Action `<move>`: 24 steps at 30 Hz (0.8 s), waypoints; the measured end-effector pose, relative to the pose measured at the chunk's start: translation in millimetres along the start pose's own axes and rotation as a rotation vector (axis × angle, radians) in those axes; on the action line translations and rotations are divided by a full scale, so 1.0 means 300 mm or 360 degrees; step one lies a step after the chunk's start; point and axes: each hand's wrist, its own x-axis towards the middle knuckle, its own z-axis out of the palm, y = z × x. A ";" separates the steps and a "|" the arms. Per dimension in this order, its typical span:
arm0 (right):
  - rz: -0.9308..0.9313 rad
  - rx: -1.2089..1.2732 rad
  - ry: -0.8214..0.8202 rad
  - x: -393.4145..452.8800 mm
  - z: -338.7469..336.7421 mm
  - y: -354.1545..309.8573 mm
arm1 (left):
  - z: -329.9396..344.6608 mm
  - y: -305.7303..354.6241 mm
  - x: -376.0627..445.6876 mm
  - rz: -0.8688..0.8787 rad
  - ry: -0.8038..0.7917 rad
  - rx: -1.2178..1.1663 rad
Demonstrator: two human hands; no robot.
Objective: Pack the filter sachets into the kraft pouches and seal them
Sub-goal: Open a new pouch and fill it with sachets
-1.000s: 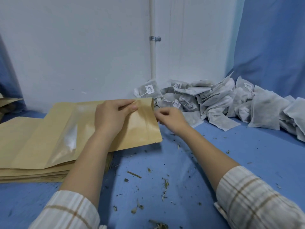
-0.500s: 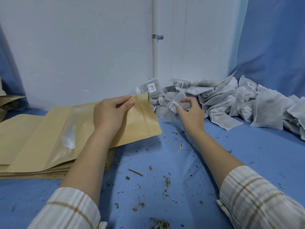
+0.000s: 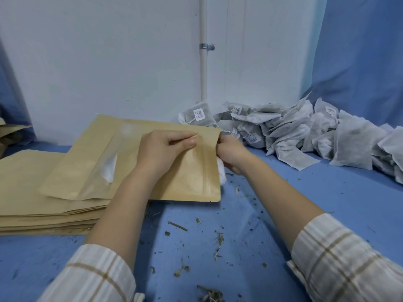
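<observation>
Pouch (image 3: 174, 171) in my left hand (image 3: 161, 149): thumb and fingers pinch its upper face near the mouth, which faces right. It lies tilted across the pouch stack (image 3: 43, 205), its mouth end off the stack over the blue table (image 3: 283, 203). My right hand (image 3: 231, 153) is at the mouth, fingers curled round a white sachet (image 3: 222, 173) that shows just below the hand, partly behind the pouch edge. Whether any of it is inside I cannot tell. More sachets lie heaped in a pile (image 3: 305, 136) against the wall. Herb crumbs (image 3: 218, 240) dot the table near my sleeves.
</observation>
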 end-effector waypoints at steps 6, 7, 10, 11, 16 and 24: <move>0.0070 0.0265 -0.0295 -0.031 0.028 -0.050 | 0.036 0.034 0.000 0.0093 0.0055 -0.0065; 0.0068 0.0111 -0.0430 -0.049 0.030 -0.046 | 0.036 0.034 0.001 0.0075 0.0085 -0.0052; 0.0162 -0.0217 -0.0666 -0.065 0.019 -0.016 | 0.040 0.032 0.001 0.0013 0.0138 -0.0013; 0.0190 -0.0220 -0.0673 -0.058 0.011 -0.007 | 0.046 0.034 0.000 0.0002 0.0136 0.0009; -0.0225 -0.0481 -0.0049 -0.045 -0.055 -0.004 | 0.100 0.070 0.004 -0.0088 0.0278 0.0067; 0.0195 -0.2006 0.0659 -0.085 -0.426 0.193 | 0.284 0.196 -0.023 -0.0120 0.0422 0.0222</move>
